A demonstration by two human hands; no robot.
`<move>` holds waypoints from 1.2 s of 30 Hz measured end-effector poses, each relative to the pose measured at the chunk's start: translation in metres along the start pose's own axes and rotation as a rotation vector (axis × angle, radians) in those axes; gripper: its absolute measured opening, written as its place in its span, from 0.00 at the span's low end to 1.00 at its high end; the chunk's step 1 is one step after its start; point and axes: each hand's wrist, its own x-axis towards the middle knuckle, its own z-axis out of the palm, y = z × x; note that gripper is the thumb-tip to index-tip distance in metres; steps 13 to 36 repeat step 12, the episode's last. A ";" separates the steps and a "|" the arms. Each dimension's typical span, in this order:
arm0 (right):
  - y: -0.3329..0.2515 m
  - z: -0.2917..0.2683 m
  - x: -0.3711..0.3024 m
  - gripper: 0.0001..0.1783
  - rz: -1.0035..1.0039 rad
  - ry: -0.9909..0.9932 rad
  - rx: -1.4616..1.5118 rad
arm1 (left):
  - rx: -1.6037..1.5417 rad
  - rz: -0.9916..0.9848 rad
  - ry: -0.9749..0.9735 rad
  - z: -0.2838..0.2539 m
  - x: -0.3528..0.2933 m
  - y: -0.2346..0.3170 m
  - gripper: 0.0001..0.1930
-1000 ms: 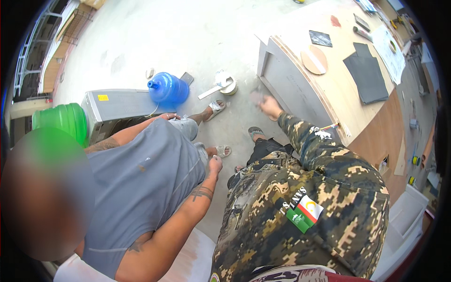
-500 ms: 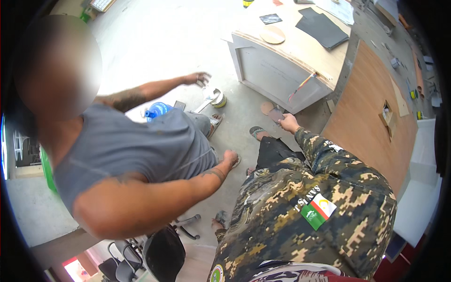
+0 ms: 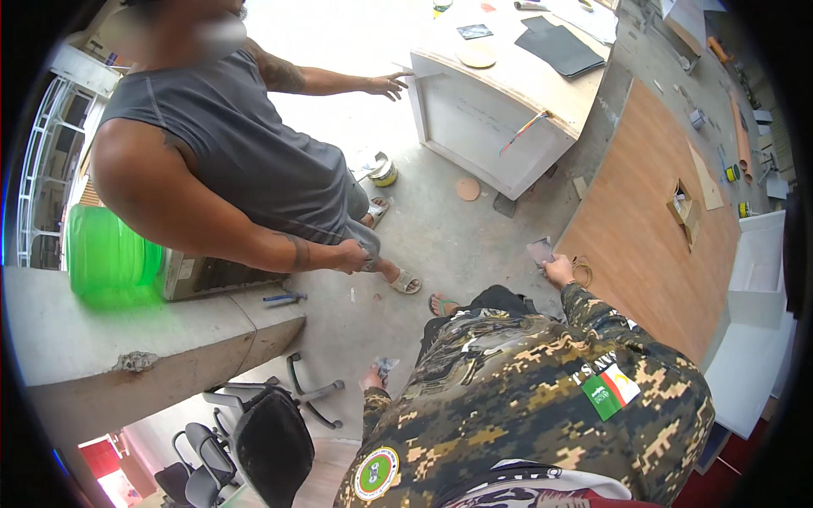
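Note:
My right hand (image 3: 559,271) is closed on a flat grey-brown piece like sandpaper (image 3: 539,251), held over the floor beside a large plywood sheet (image 3: 644,220). Low in the view, my left hand (image 3: 372,380) grips a small crumpled grey piece (image 3: 387,367), its kind unclear. Camouflage sleeves cover both my arms. Ahead of me, a round tan disc (image 3: 467,188) and a dark rectangular piece (image 3: 505,205) lie on the floor by a white cabinet (image 3: 483,127) with a wooden top.
A co-worker in a grey sleeveless shirt (image 3: 246,118) stands at left, one arm stretched toward the cabinet. Dark sheets (image 3: 559,45) and another disc (image 3: 476,55) lie on its top. An open can (image 3: 384,172) stands nearby. Office chairs (image 3: 271,449) and a concrete ledge (image 3: 169,339) are at lower left.
The view has swung, and the co-worker now stands farther back, more upright. My right hand has drawn back from the disc near the cabinet. Both hands still hold their pieces.

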 end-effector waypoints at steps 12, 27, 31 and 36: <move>-0.041 -0.005 -0.085 0.10 0.167 -0.262 0.210 | 0.110 0.011 -0.018 0.006 0.005 0.047 0.12; -0.041 -0.005 -0.085 0.10 0.167 -0.262 0.210 | 0.110 0.011 -0.018 0.006 0.005 0.047 0.12; -0.041 -0.005 -0.085 0.10 0.167 -0.262 0.210 | 0.110 0.011 -0.018 0.006 0.005 0.047 0.12; -0.041 -0.005 -0.085 0.10 0.167 -0.262 0.210 | 0.110 0.011 -0.018 0.006 0.005 0.047 0.12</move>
